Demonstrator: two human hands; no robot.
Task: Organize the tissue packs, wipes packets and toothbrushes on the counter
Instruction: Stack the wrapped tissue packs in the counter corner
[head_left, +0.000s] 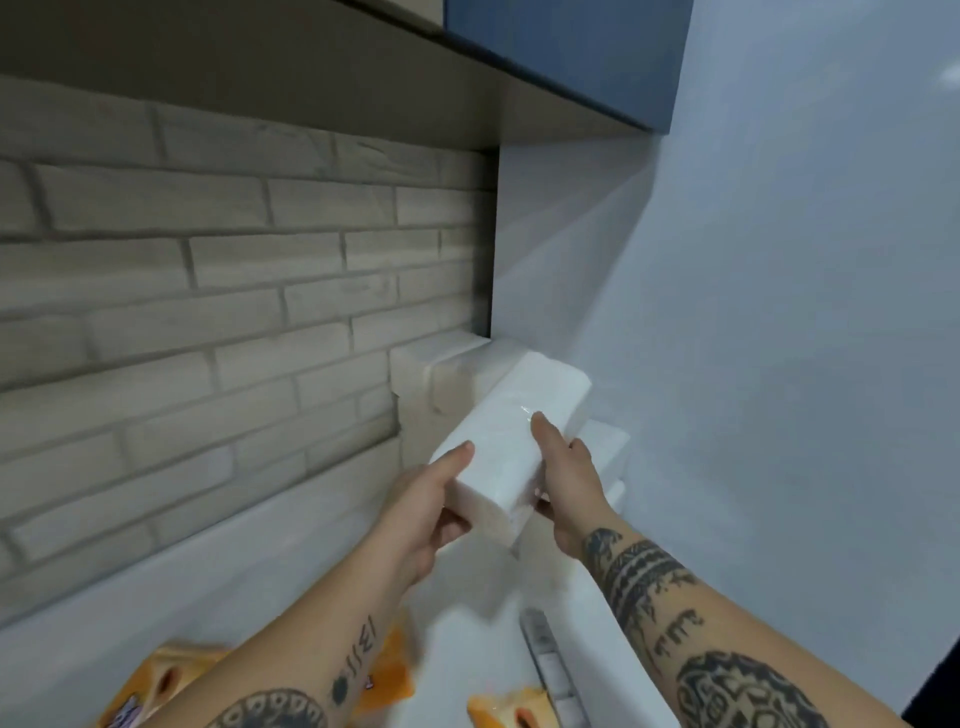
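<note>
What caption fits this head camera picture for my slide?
The left hand and right hand hold a white tissue pack over other white packs in the counter corner.

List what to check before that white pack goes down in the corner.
1. The left hand grips the near end of the tissue pack: ok.
2. The right hand holds its right side, one finger on top: ok.
3. The corner stack of white packs sits against the brick wall: ok.
4. Gap between the held pack and the lower packs beneath it: cannot tell.
5. The orange packets lie near the arms, away from the corner: ok.
</note>
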